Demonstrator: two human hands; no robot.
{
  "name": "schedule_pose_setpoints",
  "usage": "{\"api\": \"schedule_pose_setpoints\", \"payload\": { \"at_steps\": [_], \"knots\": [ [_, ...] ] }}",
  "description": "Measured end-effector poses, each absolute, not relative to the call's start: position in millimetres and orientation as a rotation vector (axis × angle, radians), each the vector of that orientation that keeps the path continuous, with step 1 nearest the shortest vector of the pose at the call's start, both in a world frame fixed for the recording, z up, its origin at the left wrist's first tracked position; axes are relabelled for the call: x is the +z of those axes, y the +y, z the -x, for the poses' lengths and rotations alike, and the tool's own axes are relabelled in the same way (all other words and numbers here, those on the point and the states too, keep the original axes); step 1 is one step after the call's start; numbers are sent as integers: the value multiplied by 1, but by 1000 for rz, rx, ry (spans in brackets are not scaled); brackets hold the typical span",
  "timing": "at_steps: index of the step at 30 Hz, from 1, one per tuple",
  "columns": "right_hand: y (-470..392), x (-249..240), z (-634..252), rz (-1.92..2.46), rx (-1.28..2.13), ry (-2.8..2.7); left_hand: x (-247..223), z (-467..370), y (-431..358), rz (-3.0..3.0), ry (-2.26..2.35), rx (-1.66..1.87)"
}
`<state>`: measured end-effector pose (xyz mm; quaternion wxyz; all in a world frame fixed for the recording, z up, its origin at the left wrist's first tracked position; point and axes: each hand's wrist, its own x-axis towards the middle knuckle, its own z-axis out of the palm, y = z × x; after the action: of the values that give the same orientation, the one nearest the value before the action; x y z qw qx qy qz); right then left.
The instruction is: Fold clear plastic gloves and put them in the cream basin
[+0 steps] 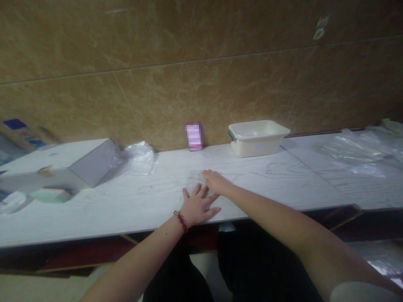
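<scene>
A thin clear plastic bag or film (193, 178) lies on the white wood-grain table (126, 209) in front of me, its outline hard to make out. My left hand (197, 206), with a red bead bracelet (181, 222) at the wrist, is open and rests on the bag's near side with its fingers spread. Just beyond it, my right hand (216, 182) lies over the bag's right side, fingers stretched out and lowered to the surface. The two hands touch or overlap slightly. Part of the bag is hidden under them.
A phone (194, 136) leans against the tiled wall, left of a cream plastic bin (258, 140). Clear plastic bags (355, 151) are heaped at the right. A white box (59, 163), crumpled plastic (140, 157) and a pale green block (52, 195) stand at the left.
</scene>
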<state>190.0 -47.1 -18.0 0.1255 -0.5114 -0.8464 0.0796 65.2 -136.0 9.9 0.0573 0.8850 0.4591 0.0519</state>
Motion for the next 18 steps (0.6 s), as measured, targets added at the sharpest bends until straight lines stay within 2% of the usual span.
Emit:
{"api": "schedule_pose_setpoints", "payload": {
  "at_steps": [4, 7, 10, 14, 18],
  "knots": [
    [-46, -23, -190, 1507, 194, -2508, 5, -55, -132, -2597, 1536, 358],
    [-48, -25, -189, 1515, 167, -2514, 2, -38, -116, -2403, 1691, 706],
    [-48, -26, -189, 1503, 165, -2520, 5, -21, -91, -1966, 1744, 1002],
    [-45, -27, -192, 1453, 169, -2548, 16, -12, -58, -1299, 1690, 1033],
    [-41, -24, -197, 1371, 182, -2603, 24, -18, -38, -1305, 1639, 972]
  ]
}}
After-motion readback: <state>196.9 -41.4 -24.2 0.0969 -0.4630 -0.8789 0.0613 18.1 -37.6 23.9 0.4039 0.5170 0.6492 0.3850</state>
